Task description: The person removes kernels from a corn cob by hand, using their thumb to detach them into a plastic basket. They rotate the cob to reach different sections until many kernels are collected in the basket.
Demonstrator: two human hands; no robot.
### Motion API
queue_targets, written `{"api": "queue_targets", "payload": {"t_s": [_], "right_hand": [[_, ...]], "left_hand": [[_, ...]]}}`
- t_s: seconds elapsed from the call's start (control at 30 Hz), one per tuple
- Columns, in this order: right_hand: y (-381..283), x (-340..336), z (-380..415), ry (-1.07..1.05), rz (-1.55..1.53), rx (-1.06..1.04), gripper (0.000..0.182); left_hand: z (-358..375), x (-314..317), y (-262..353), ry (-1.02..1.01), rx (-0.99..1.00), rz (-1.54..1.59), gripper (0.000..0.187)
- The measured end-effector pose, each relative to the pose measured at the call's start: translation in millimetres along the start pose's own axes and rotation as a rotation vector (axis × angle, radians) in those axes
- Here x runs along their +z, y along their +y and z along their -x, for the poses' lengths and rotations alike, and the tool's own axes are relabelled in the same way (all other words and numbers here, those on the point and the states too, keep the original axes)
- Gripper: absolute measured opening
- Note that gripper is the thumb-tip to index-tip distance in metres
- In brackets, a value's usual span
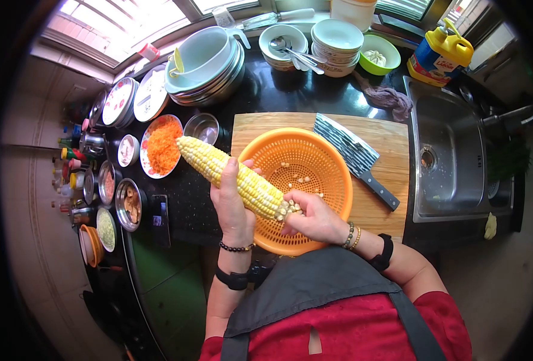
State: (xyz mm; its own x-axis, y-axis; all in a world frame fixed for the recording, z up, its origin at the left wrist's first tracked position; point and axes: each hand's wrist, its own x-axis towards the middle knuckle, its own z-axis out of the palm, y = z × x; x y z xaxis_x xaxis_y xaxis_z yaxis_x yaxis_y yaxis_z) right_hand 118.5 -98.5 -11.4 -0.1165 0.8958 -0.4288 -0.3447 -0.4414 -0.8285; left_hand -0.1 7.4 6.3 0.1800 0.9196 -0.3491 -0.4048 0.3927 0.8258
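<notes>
A yellow and white corn cob [237,179] slants over the left side of an orange colander [336,162]. My left hand [234,203] is wrapped round the middle of the cob. At its lower right end, my right hand [315,218] has its fingers closed on the cob's tip, where kernels look loosened. A few loose kernels [302,179] lie in the colander. The colander stands on a wooden cutting board [386,138], and a cleaver [355,157] with a patterned blade and dark handle lies on the board to its right.
A plate of shredded carrot [163,146] and a metal bowl [202,128] stand left of the board. Stacked bowls [337,37] and a large basin stack [200,60] are behind. The sink [450,174] and a yellow jug [441,55] are at the right.
</notes>
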Motion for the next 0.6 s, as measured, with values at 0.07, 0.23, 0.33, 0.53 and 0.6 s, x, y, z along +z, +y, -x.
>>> {"api": "queue_targets", "payload": {"t_s": [0.07,0.23,0.33,0.53,0.6], "right_hand": [[1.1,-1.5,-0.2,-0.029,0.018,-0.018,0.027],[12.2,0.5,-3.7,-0.039,0.01,-0.128,0.031],[3.2,1.1,-3.1,-0.045,-0.033,-0.033,0.032],[4.6,-4.2,-2.2,-0.1,-0.119,-0.011,0.036],[8.5,-5.1,-3.6,-0.126,-0.181,-0.059,0.038]], "left_hand": [[-0.2,0.3,3.5,0.006,-0.045,0.034,0.032],[-1.0,-1.7,0.2,0.0,0.003,0.014,0.029],[-0.2,-1.8,-1.2,0.002,0.013,0.01,0.029],[-2.7,-5.2,2.4,0.009,0.041,-0.009,0.036],[-3.6,-7.1,3.9,0.011,0.058,-0.03,0.04]]}}
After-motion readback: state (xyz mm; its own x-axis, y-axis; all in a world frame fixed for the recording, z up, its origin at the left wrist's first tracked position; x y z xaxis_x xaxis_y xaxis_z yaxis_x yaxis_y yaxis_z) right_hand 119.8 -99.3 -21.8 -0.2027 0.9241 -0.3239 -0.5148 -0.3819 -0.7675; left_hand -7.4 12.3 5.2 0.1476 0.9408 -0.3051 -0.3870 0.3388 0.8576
